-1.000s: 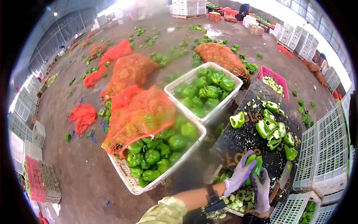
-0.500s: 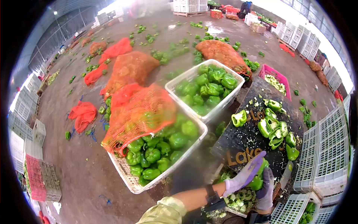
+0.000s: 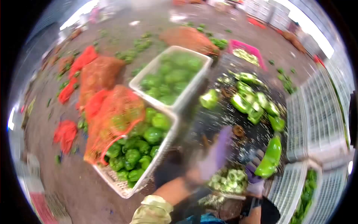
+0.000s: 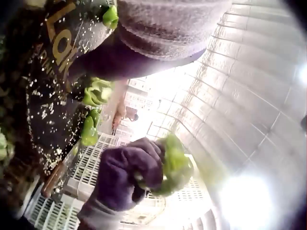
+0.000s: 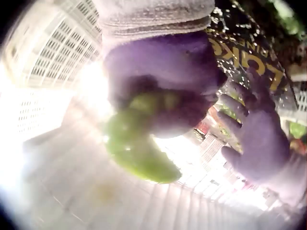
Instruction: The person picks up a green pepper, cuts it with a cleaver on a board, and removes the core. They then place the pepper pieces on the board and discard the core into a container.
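The right hand point(image 3: 255, 170) curls its fingers round 1 green pepper point(image 3: 271, 156); the left hand point(image 3: 217, 154) hovers, fingers spread. A firm grip seems wise.

The near crate point(image 3: 164, 149) and far crate point(image 3: 194, 87) stand left of the board point(image 3: 220, 117); cut halves point(image 3: 253, 104) lie at its far right, scraps point(image 3: 229, 181) at its near edge.

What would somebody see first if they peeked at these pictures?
The near crate and the far crate on the floor brim with green peppers, and an orange net sack drapes over the near one. At lower right, the purple-gloved right hand grips a long pepper beside the open left hand, above a dark board strewn with cut pieces.
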Action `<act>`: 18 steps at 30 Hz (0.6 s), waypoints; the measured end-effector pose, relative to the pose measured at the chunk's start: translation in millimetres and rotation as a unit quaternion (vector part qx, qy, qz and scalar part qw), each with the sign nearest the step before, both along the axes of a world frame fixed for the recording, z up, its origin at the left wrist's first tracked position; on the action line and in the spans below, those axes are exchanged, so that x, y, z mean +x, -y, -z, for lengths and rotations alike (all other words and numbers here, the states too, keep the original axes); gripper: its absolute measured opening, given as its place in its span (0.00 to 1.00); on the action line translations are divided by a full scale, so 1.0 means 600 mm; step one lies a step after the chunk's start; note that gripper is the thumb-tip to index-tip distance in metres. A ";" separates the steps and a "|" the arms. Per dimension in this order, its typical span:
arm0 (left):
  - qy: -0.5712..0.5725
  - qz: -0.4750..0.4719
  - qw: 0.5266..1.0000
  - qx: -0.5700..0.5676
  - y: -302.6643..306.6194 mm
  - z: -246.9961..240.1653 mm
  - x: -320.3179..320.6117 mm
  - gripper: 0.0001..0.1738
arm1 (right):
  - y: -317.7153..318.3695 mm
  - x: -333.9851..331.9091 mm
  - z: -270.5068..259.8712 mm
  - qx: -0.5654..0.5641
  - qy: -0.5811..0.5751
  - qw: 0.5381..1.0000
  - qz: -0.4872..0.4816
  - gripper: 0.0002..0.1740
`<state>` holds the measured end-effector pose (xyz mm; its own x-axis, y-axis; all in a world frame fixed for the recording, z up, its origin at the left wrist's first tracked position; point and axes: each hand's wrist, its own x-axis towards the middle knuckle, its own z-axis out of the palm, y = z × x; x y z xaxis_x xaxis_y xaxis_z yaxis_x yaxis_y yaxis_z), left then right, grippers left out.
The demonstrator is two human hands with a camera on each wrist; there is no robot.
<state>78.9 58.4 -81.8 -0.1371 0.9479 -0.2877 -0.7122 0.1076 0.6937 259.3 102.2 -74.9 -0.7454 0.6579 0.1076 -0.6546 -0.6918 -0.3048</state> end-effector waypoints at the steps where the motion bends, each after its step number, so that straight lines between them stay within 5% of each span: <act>1: 0.014 0.034 0.999 0.014 0.006 -0.006 0.004 0.34 | 0.004 0.004 0.002 -0.045 -0.096 0.992 -0.068 0.17; 2: 0.031 0.075 0.996 0.026 0.010 -0.013 0.013 0.34 | 0.012 0.007 0.030 0.130 0.091 0.987 0.028 0.19; 4: 0.082 0.172 0.981 0.033 0.016 -0.032 0.029 0.33 | 0.013 0.015 0.043 0.374 0.416 0.813 0.163 0.23; 5: 0.099 0.210 0.972 0.033 0.018 -0.045 0.035 0.32 | 0.007 0.020 0.029 0.441 0.533 0.690 0.214 0.26; 6: 0.103 0.228 0.968 0.028 0.016 -0.053 0.036 0.32 | 0.011 0.036 -0.015 0.276 0.486 0.803 0.205 0.27; 7: 0.109 0.235 0.966 0.020 0.014 -0.077 0.032 0.32 | 0.003 0.070 -0.026 0.172 0.450 0.848 0.221 0.26; 11: 0.074 0.098 0.992 -0.024 0.007 -0.026 0.019 0.30 | -0.050 0.359 -0.026 0.007 0.104 0.946 0.306 0.24; 13: 0.079 0.077 0.992 -0.055 0.007 -0.029 0.017 0.30 | -0.050 0.529 -0.030 0.011 -0.063 0.938 0.340 0.23; 15: 0.108 0.079 0.989 -0.066 0.009 -0.030 0.016 0.31 | -0.037 0.634 -0.039 -0.009 -0.155 0.881 0.447 0.36; 18: 0.207 0.112 0.972 -0.003 0.017 -0.006 0.017 0.29 | -0.081 0.588 -0.078 -0.010 -0.039 0.837 0.546 0.42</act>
